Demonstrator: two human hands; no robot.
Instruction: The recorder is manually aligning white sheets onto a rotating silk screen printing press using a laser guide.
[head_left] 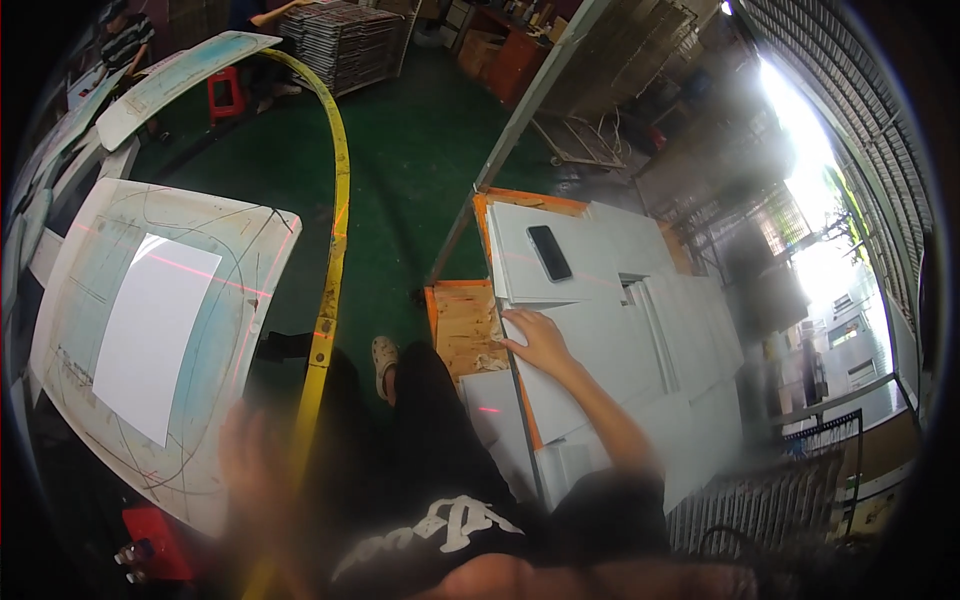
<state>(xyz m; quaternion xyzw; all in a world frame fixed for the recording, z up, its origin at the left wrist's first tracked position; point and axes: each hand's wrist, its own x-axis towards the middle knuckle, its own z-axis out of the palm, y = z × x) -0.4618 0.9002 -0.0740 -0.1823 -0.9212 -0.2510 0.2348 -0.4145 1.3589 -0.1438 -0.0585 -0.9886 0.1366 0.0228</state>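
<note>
Where the forearms come in from below:
Left hand: blurred, fingers seem spread, holding nothing, beside the yellow rail.
Right hand: fingers open, flat on stacked white sheets.
Left table: marked worktop, white sheet lying on it.
Stack top: black phone.
Floor: green.
Far: red stool, seated person.

Phone lies on stacked sheets at right; paper on worktable at left

factory workshop: green painted floor, stacks of white cut sheets on orange wooden pallet centre-right, scuffed white worktable left, metal racks top
</note>
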